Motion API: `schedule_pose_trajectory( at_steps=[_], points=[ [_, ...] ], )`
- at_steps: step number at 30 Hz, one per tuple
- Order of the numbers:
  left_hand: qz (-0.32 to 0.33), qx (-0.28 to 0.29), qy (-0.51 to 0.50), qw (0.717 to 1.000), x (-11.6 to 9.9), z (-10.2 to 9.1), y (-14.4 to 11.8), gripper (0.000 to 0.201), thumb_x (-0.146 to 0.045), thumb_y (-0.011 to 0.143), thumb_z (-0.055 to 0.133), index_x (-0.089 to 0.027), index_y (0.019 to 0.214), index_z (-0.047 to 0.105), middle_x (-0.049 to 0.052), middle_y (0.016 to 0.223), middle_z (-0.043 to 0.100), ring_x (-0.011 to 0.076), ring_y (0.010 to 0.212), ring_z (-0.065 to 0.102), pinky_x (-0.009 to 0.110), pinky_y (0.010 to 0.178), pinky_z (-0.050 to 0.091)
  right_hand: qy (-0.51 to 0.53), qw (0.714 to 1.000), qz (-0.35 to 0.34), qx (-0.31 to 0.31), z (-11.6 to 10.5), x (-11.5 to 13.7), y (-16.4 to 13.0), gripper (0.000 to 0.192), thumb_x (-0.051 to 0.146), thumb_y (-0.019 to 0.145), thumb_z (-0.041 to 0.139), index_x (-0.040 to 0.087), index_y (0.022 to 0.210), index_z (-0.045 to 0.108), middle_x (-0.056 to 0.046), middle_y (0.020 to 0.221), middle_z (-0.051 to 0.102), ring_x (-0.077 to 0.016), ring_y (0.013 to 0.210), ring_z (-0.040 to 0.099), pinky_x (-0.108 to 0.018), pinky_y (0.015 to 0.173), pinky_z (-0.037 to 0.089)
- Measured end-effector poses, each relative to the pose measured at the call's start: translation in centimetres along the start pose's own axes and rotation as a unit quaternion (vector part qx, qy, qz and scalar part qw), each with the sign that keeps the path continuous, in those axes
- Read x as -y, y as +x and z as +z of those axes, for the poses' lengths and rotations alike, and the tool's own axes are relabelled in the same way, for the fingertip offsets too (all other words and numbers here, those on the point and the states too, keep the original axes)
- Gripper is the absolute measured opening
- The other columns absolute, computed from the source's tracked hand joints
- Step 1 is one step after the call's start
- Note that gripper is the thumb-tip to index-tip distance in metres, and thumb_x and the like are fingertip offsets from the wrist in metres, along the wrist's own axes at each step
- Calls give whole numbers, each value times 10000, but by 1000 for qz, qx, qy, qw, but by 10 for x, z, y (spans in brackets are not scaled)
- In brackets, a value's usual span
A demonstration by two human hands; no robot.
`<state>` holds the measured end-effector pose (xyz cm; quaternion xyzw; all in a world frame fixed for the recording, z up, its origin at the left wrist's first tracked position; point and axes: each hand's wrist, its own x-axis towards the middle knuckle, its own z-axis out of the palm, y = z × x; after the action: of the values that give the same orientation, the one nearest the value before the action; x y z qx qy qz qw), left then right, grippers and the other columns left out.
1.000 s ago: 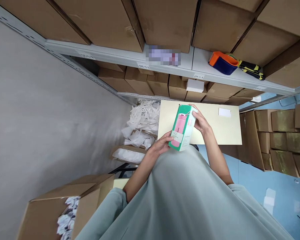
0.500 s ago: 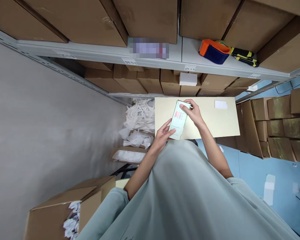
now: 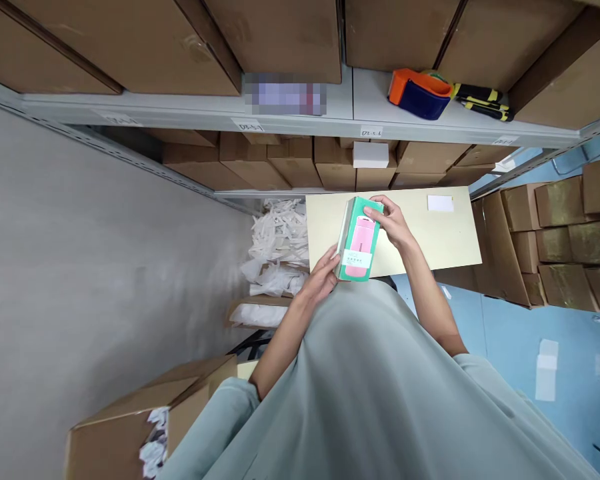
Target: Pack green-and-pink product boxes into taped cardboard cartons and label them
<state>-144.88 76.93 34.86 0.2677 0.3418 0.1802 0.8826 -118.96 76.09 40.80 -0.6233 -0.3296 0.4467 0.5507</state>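
I hold a small green carton (image 3: 359, 240) with a pink bottle pictured on its front, over the near edge of a pale yellow table (image 3: 430, 233). My left hand (image 3: 321, 279) grips the carton's lower end. My right hand (image 3: 393, 223) grips its upper end with the fingertips. The pictured face points up toward me. My grey-green shirt fills the lower part of the view.
A metal shelf (image 3: 190, 110) holds brown cartons, an orange-and-blue tape dispenser (image 3: 419, 93) and a yellow-black tool (image 3: 481, 101). White plastic bags (image 3: 279, 243) are piled left of the table. An open carton (image 3: 125, 427) sits at lower left. Stacked boxes (image 3: 555, 233) stand on the blue floor at right.
I have turned the carton in my hands: it showed its pale side half a second ago and now shows the green and pink front again. The view has shifted a little.
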Motion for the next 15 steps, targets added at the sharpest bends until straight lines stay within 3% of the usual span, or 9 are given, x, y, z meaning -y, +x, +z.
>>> schedule_pose_trajectory(
  at_steps=[3,5,10,15],
  points=[
    [34,-6,69,997,-9,6,3,1119,-476,734,1058,-302,1693,508,108,1347,831,265,1016,838,309,788,681,-18,999,-12,-32,4,-7,5,670,766,668,962,264,995,661,-13,1022,695,-199,908,642,-298,711,543],
    [41,-31,100,994,-10,11,5,1194,-425,671,1088,-292,1694,487,106,1312,841,274,1037,833,322,834,676,-24,999,-17,-43,8,-12,7,651,744,659,967,259,975,672,-22,1037,702,-207,945,643,-307,745,556],
    [54,-71,113,990,-3,12,3,1168,-367,633,1078,-268,1655,521,99,1245,857,269,1015,825,315,833,649,-4,999,-8,-31,11,-14,2,636,722,653,988,255,974,698,-24,1059,707,-212,970,657,-324,791,598],
    [37,-50,63,996,1,0,-4,925,-361,650,1038,-278,1506,698,79,1308,847,275,1135,816,302,875,644,66,996,36,57,-5,-12,-6,584,731,758,949,285,1070,735,-11,1143,740,-195,1030,701,-314,875,617]
  ],
)
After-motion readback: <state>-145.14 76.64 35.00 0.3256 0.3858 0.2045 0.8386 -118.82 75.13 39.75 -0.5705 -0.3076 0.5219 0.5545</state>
